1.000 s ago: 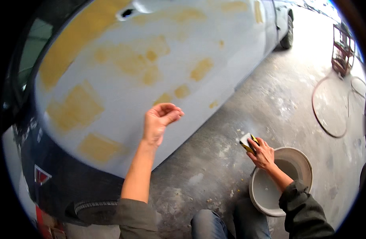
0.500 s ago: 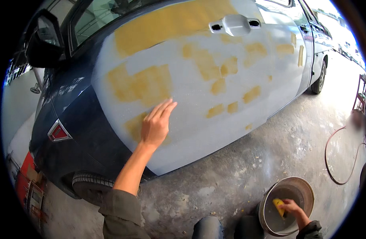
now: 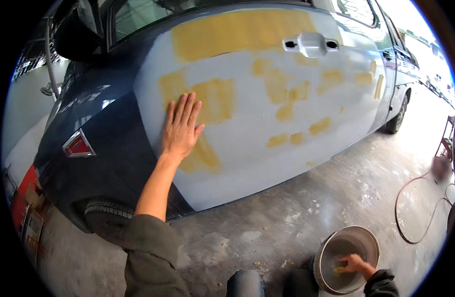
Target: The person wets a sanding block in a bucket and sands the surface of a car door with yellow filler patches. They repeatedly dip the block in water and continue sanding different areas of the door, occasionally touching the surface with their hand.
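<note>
The grey door [image 3: 257, 111] of a dark blue vehicle stretched in front of the person, marked with yellowish patches [image 3: 217, 101] and with a handle recess [image 3: 312, 45] near its upper edge. The left hand [image 3: 181, 136] was open, palm against the door's front part, fingers pointing up over one patch. Down to the right, the right hand [image 3: 355, 263] reached inside a round bucket [image 3: 371, 246], its fingers closed on a yellow block [image 3: 339, 270], blurred in the murky water. The bucket stood on the stained floor [image 3: 277, 218], just beside the person's knees. Forward of the door were the dark fender [image 3: 111, 136], a red emblem [image 3: 79, 145] and the front tire [image 3: 106, 216]; a hose [image 3: 397, 213] curled at far right.
</note>
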`<act>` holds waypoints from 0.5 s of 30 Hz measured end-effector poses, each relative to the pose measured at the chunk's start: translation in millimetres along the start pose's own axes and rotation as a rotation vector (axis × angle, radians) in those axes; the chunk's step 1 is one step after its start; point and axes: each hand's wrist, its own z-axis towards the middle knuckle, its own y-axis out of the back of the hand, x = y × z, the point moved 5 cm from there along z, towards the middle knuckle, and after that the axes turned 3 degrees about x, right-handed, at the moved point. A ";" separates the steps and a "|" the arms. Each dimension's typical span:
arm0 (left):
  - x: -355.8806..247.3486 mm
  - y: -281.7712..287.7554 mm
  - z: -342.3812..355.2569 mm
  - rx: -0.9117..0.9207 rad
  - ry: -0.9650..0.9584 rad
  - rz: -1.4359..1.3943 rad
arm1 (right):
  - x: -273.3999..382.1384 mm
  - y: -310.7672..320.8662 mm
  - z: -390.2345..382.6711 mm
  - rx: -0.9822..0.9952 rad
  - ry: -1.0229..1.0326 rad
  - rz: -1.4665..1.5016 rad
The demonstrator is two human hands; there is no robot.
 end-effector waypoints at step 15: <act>7.9 -10.7 -5.1 0.017 -0.331 -0.012 | 417.5 517.0 -97.1 -1.034 0.436 -0.594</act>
